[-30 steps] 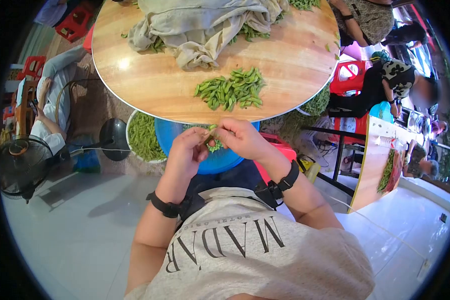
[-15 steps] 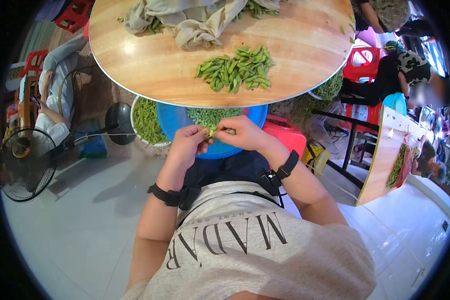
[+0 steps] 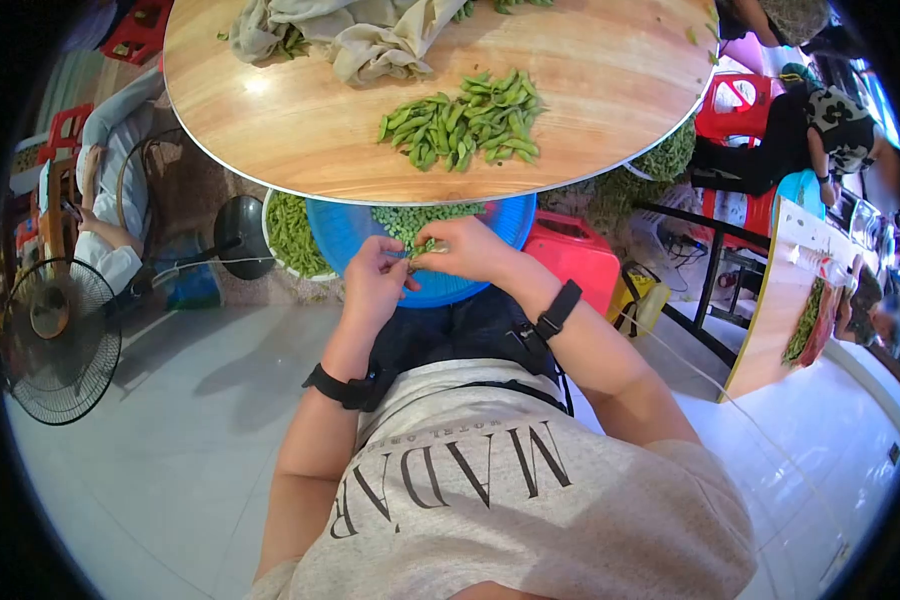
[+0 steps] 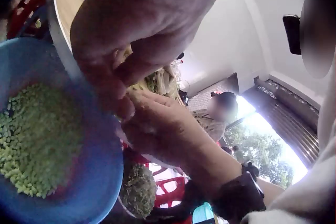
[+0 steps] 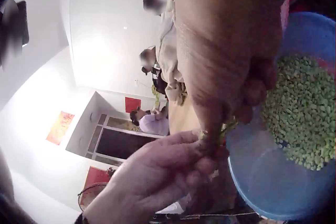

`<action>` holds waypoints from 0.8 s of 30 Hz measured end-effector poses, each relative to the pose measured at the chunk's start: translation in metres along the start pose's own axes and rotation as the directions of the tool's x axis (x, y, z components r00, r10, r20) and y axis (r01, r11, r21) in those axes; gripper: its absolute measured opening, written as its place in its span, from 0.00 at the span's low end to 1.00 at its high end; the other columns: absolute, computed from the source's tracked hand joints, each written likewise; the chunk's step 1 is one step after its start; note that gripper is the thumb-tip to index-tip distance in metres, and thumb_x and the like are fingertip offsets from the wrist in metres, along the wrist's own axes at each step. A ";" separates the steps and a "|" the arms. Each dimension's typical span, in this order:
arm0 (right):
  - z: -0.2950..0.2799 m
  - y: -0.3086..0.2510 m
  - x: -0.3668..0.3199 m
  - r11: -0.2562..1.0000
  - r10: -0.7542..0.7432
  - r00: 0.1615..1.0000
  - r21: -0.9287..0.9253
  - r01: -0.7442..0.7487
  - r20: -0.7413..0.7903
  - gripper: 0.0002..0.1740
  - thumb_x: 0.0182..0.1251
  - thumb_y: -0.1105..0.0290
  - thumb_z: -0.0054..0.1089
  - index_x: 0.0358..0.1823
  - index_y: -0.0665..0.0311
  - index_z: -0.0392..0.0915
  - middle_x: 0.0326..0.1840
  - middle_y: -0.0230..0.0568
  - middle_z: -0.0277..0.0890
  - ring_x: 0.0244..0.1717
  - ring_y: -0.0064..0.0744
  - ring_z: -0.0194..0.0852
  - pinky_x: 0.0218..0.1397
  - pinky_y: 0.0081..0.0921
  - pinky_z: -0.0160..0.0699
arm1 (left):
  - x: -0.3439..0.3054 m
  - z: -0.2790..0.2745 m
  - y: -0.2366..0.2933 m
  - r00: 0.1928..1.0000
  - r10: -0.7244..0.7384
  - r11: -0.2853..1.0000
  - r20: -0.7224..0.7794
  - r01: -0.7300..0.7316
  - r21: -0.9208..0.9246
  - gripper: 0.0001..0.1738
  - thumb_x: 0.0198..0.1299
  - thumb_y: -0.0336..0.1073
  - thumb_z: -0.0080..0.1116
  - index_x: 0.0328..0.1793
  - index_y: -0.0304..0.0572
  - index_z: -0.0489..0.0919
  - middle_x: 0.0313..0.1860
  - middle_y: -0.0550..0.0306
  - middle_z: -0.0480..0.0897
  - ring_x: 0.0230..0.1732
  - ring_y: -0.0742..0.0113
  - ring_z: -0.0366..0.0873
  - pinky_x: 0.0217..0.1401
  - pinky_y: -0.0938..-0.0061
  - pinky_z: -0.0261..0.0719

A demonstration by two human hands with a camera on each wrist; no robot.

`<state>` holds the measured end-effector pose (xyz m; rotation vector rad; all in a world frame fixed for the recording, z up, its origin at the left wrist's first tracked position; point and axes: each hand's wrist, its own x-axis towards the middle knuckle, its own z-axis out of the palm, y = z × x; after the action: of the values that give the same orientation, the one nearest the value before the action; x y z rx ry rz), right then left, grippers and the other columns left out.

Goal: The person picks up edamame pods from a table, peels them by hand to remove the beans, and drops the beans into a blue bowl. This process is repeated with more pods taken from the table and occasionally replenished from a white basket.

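Observation:
Over a blue basin (image 3: 325, 225), my two hands meet at the fingertips. Green soybean pods show at the fingers of my right hand (image 3: 470, 250), which is curled and pinching them. The thumb and fingers of my left hand (image 3: 375, 280) pinch at the same spot from the other side, hiding much of what they hold. Shelled green soybeans (image 5: 302, 111) cover the bottom of the basin. A pile of unshelled soybean pods (image 3: 465, 120) lies on the round wooden table (image 3: 280, 150) just beyond the hands.
A beige cloth (image 3: 380, 50) covers more pods at the table's far side. Left of the basin stands a white-rimmed tub of green pods (image 3: 295, 235); right of it, a red stool (image 3: 575, 260). A black fan (image 3: 65, 340) stands at left. Several people sit around.
My hands have stayed together over the basin, shifting slightly; the right fingers now lie more over the left ones. The head view has tilted down, showing more of the basin and its beans.

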<state>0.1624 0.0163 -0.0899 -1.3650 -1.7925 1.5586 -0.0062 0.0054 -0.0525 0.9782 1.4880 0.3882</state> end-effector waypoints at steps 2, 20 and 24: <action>0.001 0.012 0.006 0.996 0.017 0.999 0.083 -0.019 0.032 0.13 0.48 0.64 0.60 0.33 0.62 0.77 0.27 0.45 0.76 0.27 0.37 0.74 0.31 0.27 0.71 | 0.000 0.001 0.002 1.000 -0.018 1.000 -0.009 0.018 -0.005 0.10 0.53 0.22 0.48 0.43 0.33 0.66 0.26 0.51 0.77 0.21 0.70 0.77 0.17 0.84 0.68; 0.006 0.013 0.014 0.976 0.087 0.983 -0.185 -0.117 -0.164 0.13 0.41 0.61 0.55 0.26 0.60 0.79 0.24 0.49 0.75 0.30 0.47 0.75 0.34 0.37 0.73 | 0.021 0.003 -0.014 0.995 -0.072 0.995 -0.063 0.076 0.060 0.10 0.54 0.20 0.46 0.43 0.31 0.64 0.30 0.46 0.78 0.28 0.63 0.81 0.21 0.79 0.74; 0.014 0.008 0.016 0.978 0.167 0.977 -0.103 -0.182 -0.136 0.12 0.41 0.61 0.55 0.23 0.61 0.78 0.24 0.48 0.75 0.30 0.47 0.75 0.34 0.38 0.73 | 0.020 0.010 -0.004 0.996 -0.056 0.998 -0.063 0.058 0.037 0.10 0.54 0.20 0.46 0.43 0.32 0.64 0.29 0.45 0.78 0.27 0.62 0.81 0.20 0.79 0.74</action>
<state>0.1473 0.0218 -0.1061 -1.6778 -1.7495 1.4360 0.0034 0.0150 -0.0702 0.9589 1.5815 0.3526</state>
